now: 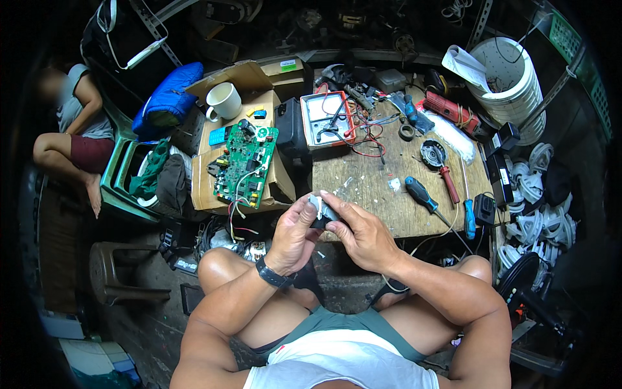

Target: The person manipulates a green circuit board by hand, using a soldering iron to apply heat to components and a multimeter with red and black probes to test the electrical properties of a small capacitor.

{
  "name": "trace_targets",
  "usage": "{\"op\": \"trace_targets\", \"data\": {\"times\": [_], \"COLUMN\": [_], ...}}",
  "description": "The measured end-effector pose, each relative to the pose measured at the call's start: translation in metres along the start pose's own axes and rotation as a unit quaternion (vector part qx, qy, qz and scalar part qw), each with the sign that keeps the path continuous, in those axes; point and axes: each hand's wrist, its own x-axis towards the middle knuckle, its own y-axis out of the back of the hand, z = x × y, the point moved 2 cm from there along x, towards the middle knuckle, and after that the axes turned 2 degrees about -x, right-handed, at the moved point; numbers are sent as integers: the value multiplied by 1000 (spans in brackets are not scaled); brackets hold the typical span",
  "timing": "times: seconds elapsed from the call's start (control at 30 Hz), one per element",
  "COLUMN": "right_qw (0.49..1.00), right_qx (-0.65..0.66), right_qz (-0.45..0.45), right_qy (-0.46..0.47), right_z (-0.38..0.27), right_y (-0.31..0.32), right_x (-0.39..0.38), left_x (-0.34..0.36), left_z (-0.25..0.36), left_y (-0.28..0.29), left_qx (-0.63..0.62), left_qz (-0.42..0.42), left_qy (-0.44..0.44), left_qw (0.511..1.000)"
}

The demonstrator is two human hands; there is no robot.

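Note:
Both of my hands are raised in front of the table's near edge, over my lap. Between them is a small grey-and-black part (320, 210) with a white piece on it; its exact kind is not clear. My left hand (291, 236), with a dark band at the wrist, is closed around it from the left, thumb on top. The fingertips and thumb of my right hand (364, 235) press on its right side. My fingers cover much of the part. Closest on the wooden table (356, 185) are small white scraps and a blue-and-black screwdriver (421, 194).
A green circuit board (241, 170) and white mug (224, 101) rest on a cardboard box at left. Behind are an orange-rimmed tray (350, 120) and tangled wires. At right lie a red-handled tool (449, 185) and red power tool (451, 111). A person (81, 123) sits far left.

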Motion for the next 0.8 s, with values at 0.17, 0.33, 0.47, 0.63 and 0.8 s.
{"op": "trace_targets", "data": {"times": [0.17,0.33,0.47,0.63,0.8], "right_qw": [1000,1000,1000,990,997], "right_qx": [8,-4,-2,137,76], "right_qz": [5,2,1,-7,-13], "right_qy": [15,3,-17,-31,-12], "right_z": [-2,-2,-1,12,1], "right_y": [3,2,4,4,7], "right_x": [0,-1,0,4,-2], "left_x": [0,0,-2,1,3], "left_z": [1,3,0,-1,-2], "left_y": [1,1,-2,-3,1], "left_qx": [-13,-11,-19,6,4], "left_qz": [-20,-28,-25,-15,-19], "left_qy": [9,11,-4,-42,-50], "left_qw": [1000,999,1000,999,999]}}
